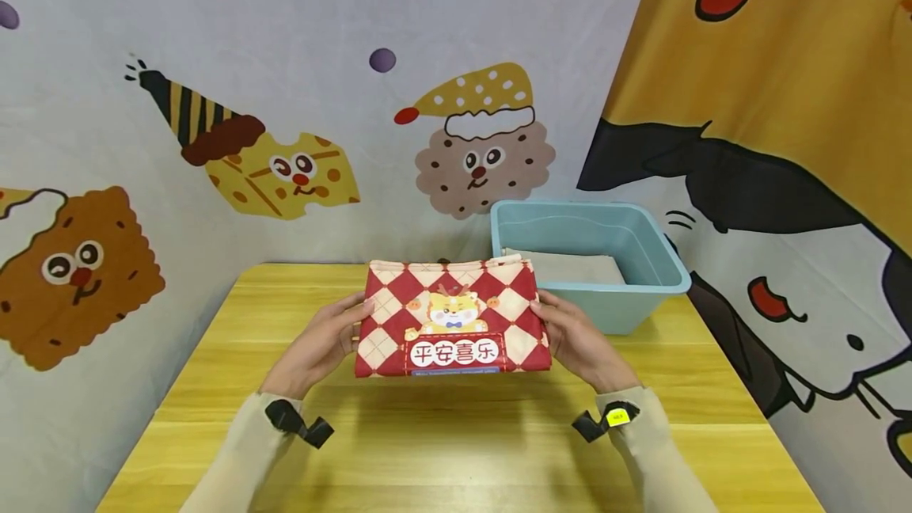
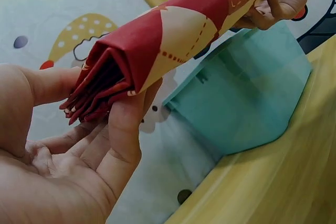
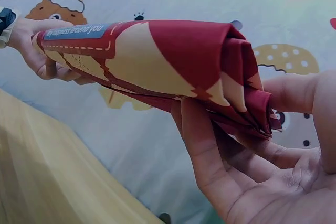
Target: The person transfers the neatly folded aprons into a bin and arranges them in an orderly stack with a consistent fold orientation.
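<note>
A folded red-and-cream checked cloth is held up over the table, its broad face turned toward me. A cartoon animal and a row of Chinese characters are printed on that face. My left hand pinches its left end, thumb on one side and fingers on the other. At the right end, my right hand grips it the same way. Several stacked layers of the cloth show at the end in the left wrist view. The right wrist view shows similar folds in the cloth beside the right thumb.
Behind the right hand, a light blue plastic bin stands at the table's back right. Inside it lies a flat beige item. The wooden table meets a cartoon-printed curtain at the back. Each wrist wears a black strap device.
</note>
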Motion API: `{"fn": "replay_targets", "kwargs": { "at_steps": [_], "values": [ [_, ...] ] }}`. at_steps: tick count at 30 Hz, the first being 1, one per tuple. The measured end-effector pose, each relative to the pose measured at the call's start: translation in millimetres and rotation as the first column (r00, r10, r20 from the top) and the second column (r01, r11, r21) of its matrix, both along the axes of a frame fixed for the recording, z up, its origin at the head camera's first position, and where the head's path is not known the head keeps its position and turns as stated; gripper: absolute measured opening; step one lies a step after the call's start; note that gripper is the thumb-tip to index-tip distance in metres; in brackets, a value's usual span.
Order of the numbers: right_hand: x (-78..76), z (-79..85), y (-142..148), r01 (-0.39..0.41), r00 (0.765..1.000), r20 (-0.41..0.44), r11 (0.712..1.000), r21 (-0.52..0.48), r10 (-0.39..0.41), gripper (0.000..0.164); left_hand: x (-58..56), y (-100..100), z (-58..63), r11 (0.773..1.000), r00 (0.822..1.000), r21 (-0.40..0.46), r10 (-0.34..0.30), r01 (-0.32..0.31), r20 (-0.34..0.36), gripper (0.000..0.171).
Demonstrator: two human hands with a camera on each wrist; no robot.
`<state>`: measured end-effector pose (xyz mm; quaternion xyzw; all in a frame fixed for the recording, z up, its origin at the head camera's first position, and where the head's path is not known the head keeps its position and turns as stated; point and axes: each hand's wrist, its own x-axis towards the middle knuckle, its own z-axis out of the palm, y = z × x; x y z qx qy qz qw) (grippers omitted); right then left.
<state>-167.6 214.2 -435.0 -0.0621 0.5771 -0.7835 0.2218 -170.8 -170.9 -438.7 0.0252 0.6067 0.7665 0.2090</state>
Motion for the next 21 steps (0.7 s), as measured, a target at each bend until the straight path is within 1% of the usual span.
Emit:
{"fn": "replay_targets", "kwargs": {
  "at_steps": [5, 8, 12, 21],
  "values": [
    [-4.1, 6.2, 13, 0.026, 1.000, -0.015, 1.000, 0.001, -0.026, 0.061, -9.9, 13, 1.8, 1.000, 1.000, 0.028, -0.007, 0.008, -0.023, 0.060],
    [-6.9, 10.4, 22, 0.049, 0.999, -0.019, 0.998, 0.044, -0.048, 0.061, -16.0, 23, 3.0, 0.999, 1.000, 0.040, -0.006, 0.007, -0.028, 0.059],
    [-10.2, 16.2, 33, 0.095, 0.995, -0.028, 0.989, 0.113, -0.092, 0.062, -23.7, 36, 6.9, 0.999, 0.999, 0.035, -0.007, 0.008, -0.035, 0.060],
    [-16.1, 25.9, 57, 0.148, 0.989, -0.036, 0.968, 0.201, -0.144, 0.067, -40.0, 63, 19.1, 1.000, 1.000, 0.007, 0.011, -0.011, -0.029, 0.056]
  ]
}}
